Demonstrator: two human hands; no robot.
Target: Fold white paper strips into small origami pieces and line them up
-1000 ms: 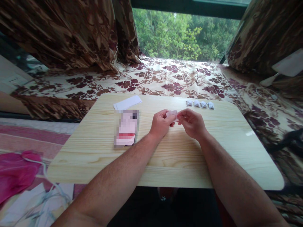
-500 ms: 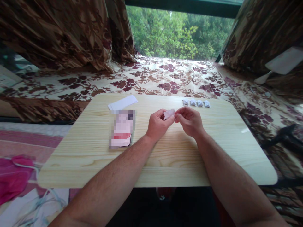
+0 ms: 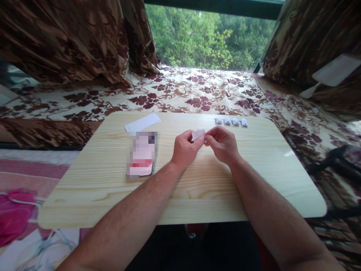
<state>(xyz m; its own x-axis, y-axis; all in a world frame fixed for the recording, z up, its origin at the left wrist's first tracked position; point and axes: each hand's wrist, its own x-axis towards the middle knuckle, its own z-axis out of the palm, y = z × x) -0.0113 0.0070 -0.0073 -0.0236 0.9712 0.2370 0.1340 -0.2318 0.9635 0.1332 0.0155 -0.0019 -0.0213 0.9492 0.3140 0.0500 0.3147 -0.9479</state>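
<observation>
A small piece of white paper [image 3: 197, 135], which looks folded, is held above the middle of the table. My left hand [image 3: 186, 148] is closed on it, thumb on the near side. The fingertips of my right hand [image 3: 221, 145] are pinched together at the paper's right edge. The exact folds and the part between the fingers are hidden. Beyond my right hand, several small folded paper pieces [image 3: 231, 121] with raised points stand in a row near the table's far edge.
White paper strips [image 3: 143, 122] lie at the table's [image 3: 93, 188] far left. Nearer is a pinkish, pixelated phone-shaped object [image 3: 142, 154]. A floral-covered ledge [image 3: 197, 90] runs behind the table below a window. A white lamp-like object [image 3: 335, 70] stands at the right.
The whole view has shifted slightly, so things appear a little further left. Both hands keep their grip on the paper, with only tiny finger movement.
</observation>
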